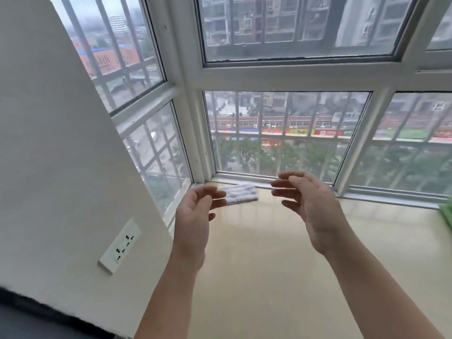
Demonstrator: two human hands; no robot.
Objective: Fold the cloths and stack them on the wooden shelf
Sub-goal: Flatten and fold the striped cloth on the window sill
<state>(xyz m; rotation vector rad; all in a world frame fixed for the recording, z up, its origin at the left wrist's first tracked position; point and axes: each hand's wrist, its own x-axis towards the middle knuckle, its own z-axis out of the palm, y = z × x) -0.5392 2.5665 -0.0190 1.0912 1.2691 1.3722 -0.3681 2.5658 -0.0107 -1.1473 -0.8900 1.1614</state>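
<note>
1. Cloth [241,195]: 1 pc, white w/ grey stripes, folded into a flat rectangle. Lies on the sill [269,253] in the far-left corner, long edge just beside the lower frame of the window [281,133].
2. Sill: beige, glossy, reflects the window light. Runs L to R under the glass. Cloth sits at the far side, hands are over the middle.
3. Left hand [195,216]: raised over the sill, palm turned in toward the right hand [310,204]. Grip slack: fingers [210,192] loosely curled, thumb apart, nothing held. Fingertips overlap the cloth's left end in view. Contact: cannot tell, blurred.
4. Right hand: also raised, palm facing left, a bit higher in frame than the L. Grip about half open, fingers [286,183] loosely bent and slightly spread, nothing in it. Apart from the cloth, to its right.
5. Palms roughly face each other w/ a gap between; the cloth's right part shows thru that gap.
6. Green item [446,214]: only a sliver at the right edge of frame, on the sill, well apart from the cloth. Can't ID.
7. Wall [49,143] on the left: white, w/ a white socket plate [120,245] near the left forearm.
8. Window: white frames, bars outside, street and bldgs beyond.
9. Dark surface [24,321] at bottom-left corner, blurred.
</note>
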